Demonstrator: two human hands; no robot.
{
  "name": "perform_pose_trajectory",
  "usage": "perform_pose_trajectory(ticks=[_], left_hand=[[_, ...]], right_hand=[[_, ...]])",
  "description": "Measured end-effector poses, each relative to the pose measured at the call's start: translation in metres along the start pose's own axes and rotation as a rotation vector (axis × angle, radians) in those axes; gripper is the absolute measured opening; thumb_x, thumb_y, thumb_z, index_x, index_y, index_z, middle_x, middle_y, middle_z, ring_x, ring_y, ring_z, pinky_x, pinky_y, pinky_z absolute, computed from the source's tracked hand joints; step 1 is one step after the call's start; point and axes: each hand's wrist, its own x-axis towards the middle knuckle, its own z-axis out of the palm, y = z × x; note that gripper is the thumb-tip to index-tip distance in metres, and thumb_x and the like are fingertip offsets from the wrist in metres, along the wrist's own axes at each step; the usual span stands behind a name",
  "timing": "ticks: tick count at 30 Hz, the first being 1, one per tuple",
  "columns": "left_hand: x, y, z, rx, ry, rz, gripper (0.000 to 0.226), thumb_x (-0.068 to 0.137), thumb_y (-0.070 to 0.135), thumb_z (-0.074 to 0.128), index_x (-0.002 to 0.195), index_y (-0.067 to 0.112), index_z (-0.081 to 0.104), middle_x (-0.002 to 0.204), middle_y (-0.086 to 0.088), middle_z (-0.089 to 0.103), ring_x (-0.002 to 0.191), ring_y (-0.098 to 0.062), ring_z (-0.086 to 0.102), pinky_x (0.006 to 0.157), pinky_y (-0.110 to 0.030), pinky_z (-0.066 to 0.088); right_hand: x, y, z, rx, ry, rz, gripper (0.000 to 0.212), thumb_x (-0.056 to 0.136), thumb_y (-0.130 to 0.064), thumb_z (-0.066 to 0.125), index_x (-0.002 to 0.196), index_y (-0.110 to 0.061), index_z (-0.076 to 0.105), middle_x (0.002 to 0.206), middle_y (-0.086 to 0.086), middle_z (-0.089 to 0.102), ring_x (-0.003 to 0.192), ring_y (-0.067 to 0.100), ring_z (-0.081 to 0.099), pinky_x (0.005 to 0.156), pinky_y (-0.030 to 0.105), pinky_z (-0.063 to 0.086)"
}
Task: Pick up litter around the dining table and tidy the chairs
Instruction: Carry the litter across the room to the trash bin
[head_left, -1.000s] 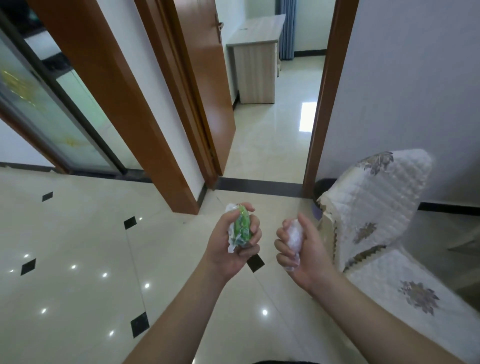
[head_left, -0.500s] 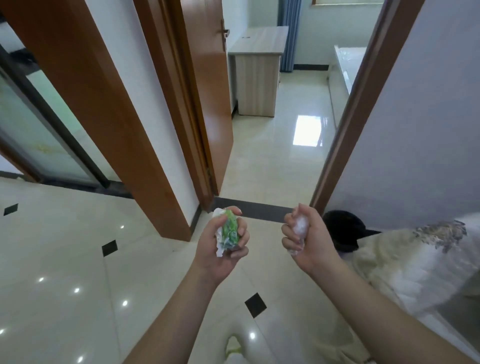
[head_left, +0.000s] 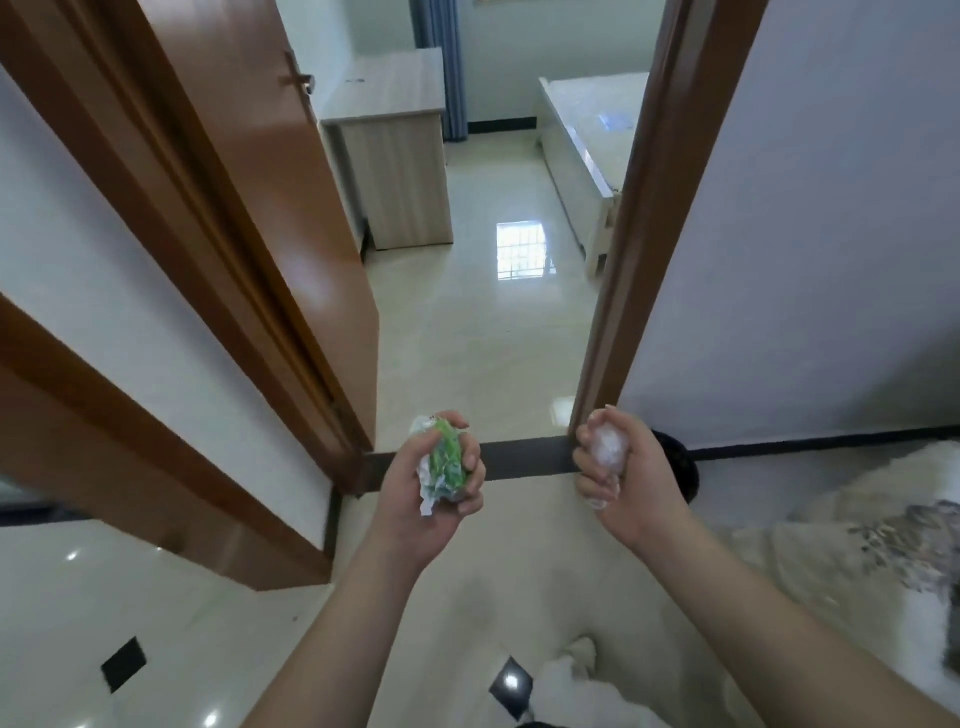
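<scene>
My left hand (head_left: 426, 493) grips a crumpled green and white wrapper (head_left: 441, 462), held up at chest height. My right hand (head_left: 623, 478) is curled round a crumpled ball of clear plastic (head_left: 608, 449). Both hands hover over the tiled floor just before an open doorway. A chair with a quilted cream cover (head_left: 857, 525) shows blurred at the lower right, below my right forearm.
A black round bin (head_left: 680, 467) sits on the floor by the right door frame (head_left: 639, 218), partly hidden behind my right hand. The brown door (head_left: 291, 208) stands open to the left. Beyond are a wooden desk (head_left: 400, 156) and a bed (head_left: 582, 140).
The view has moved forward and right toward the doorway; the bedroom and the black bin have come closer. Both hands keep their hold on the litter.
</scene>
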Motion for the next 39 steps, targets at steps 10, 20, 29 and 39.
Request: perform_pose_trajectory(ticks=[10, 20, 29, 39], left_hand=[[0.181, -0.002, 0.062, 0.12, -0.124, -0.194, 0.038, 0.065, 0.031, 0.078, 0.093, 0.014, 0.058, 0.069, -0.007, 0.048, 0.051, -0.018, 0.044, 0.042, -0.021, 0.034], [0.322, -0.023, 0.114, 0.126, -0.317, -0.378, 0.034, 0.066, 0.029, 0.075, 0.091, 0.014, 0.058, 0.068, -0.007, 0.048, 0.051, -0.018, 0.045, 0.043, -0.02, 0.03], [0.453, -0.054, 0.135, 0.201, -0.515, -0.689, 0.022, 0.077, 0.024, 0.063, 0.093, 0.012, 0.054, 0.07, -0.01, 0.049, 0.053, -0.021, 0.047, 0.044, -0.023, 0.035], [0.532, -0.104, 0.181, 0.36, -0.659, -0.929, 0.009, 0.08, 0.022, 0.054, 0.087, 0.018, 0.058, 0.076, -0.007, 0.053, 0.062, -0.02, 0.054, 0.045, -0.025, 0.042]], right_hand=[[0.101, -0.118, -0.048, 0.1, 0.038, -0.13, 0.017, 0.09, -0.027, 0.054, 0.078, -0.015, 0.056, 0.074, 0.001, 0.05, 0.047, 0.009, 0.04, 0.03, 0.017, 0.029], [0.157, -0.198, -0.09, 0.191, 0.326, -0.308, 0.02, 0.088, -0.025, 0.055, 0.072, -0.015, 0.054, 0.068, 0.001, 0.05, 0.055, 0.011, 0.047, 0.029, 0.017, 0.029], [0.227, -0.244, -0.118, 0.247, 0.601, -0.488, 0.018, 0.089, -0.024, 0.052, 0.072, -0.018, 0.051, 0.068, -0.002, 0.049, 0.05, 0.01, 0.044, 0.032, 0.016, 0.02], [0.235, -0.268, -0.138, 0.446, 0.831, -0.711, 0.015, 0.076, -0.026, 0.058, 0.063, -0.017, 0.056, 0.063, -0.001, 0.05, 0.05, 0.01, 0.041, 0.035, 0.017, 0.015]])
